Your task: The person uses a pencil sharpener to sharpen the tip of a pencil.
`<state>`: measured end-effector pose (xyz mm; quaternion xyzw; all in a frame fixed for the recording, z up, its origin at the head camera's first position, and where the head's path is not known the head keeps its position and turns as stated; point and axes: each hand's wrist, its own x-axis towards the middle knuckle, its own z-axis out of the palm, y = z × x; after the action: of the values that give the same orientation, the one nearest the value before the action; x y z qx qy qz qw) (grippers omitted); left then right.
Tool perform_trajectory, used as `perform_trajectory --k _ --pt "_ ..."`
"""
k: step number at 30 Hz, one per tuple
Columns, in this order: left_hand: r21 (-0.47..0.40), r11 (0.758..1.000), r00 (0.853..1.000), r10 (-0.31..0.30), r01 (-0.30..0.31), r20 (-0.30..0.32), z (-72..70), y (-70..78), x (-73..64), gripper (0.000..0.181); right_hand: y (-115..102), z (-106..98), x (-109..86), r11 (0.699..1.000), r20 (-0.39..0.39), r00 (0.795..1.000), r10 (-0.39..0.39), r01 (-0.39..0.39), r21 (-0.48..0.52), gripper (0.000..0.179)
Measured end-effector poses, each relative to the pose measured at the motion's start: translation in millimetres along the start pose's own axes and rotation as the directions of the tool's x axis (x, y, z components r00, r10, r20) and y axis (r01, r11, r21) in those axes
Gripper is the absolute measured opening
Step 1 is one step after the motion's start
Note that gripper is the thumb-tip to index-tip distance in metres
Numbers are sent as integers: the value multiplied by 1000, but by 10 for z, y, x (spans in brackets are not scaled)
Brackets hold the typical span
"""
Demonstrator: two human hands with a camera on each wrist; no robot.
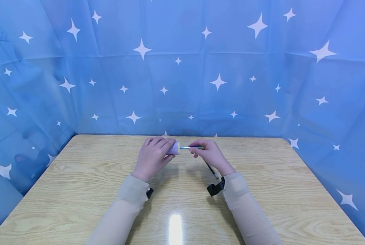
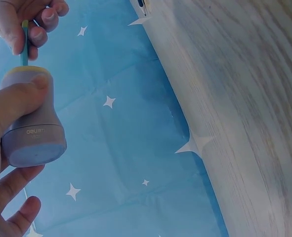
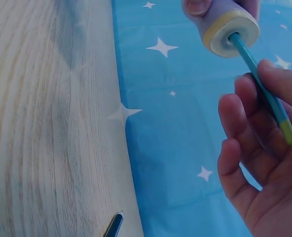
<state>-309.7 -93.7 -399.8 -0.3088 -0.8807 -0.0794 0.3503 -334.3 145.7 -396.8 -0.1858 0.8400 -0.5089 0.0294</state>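
Note:
A small purple pencil sharpener (image 1: 173, 148) with a cream rim is gripped by my left hand (image 1: 154, 153), held sideways above the table. In the left wrist view, my thumb presses along the side of the sharpener (image 2: 34, 111). My right hand (image 1: 209, 153) pinches a teal pencil (image 3: 267, 91) with a yellow-green end between thumb and fingers. The pencil's far end sits inside the hole in the sharpener's face (image 3: 244, 32), so its tip is hidden. The other fingers of my right hand (image 3: 269, 148) are loosely bent beneath the pencil.
A dark pencil or pen (image 1: 212, 170) lies on the wooden table (image 1: 87, 180), near my right wrist and partly covered by that hand in the head view. Behind the table hangs a blue curtain (image 1: 182, 98) with white stars.

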Motion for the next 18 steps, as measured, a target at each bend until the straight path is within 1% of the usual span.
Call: perform_trajectory --k 8,15,18 --pt "-2 1000 1000 -2 2 -1 6 2 -6 51 3 3 -9 1000 -6 1000 -4 4 4 28" --pt "-3 1000 999 14 -14 -41 18 -6 -6 51 13 0 -6 1000 -2 1000 -10 10 22 28" --pt "1 1000 998 11 -11 -56 14 -18 -4 50 25 -20 -3 1000 -12 1000 -9 9 17 27"
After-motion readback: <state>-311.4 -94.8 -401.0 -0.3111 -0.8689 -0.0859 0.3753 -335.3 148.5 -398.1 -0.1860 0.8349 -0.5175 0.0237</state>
